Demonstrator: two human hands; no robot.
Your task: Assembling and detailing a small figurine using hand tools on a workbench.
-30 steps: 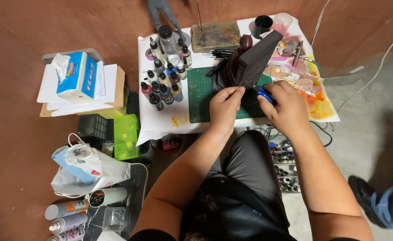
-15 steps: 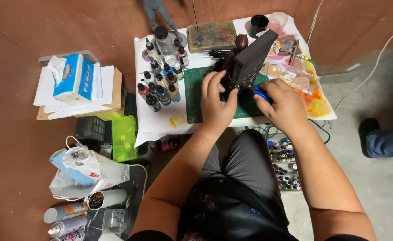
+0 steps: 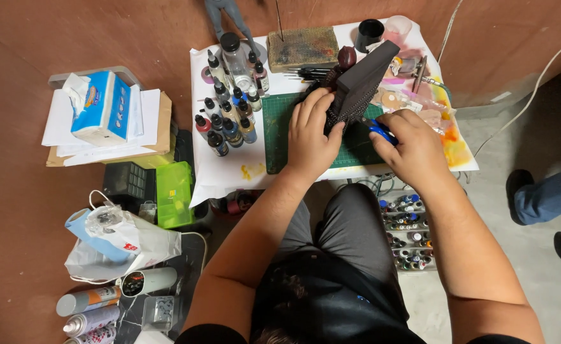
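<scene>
Left hand (image 3: 310, 137) grasps the dark grey model piece (image 3: 359, 83), fingers wrapped on its studded lower edge; the piece stands tilted over the green cutting mat (image 3: 279, 130). Right hand (image 3: 409, 150) clenched round a blue-handled tool (image 3: 378, 130), tip just beside the piece. Dropper paint bottles (image 3: 226, 124) left of the mat on white paper (image 3: 220, 169)

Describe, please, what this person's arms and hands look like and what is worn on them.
Both arms are bare from shoulder to wrist, with no sleeves showing. The left hand and right hand wear no gloves; no watch, ring or bracelet is visible. Broad forearms, short fingers.
</scene>
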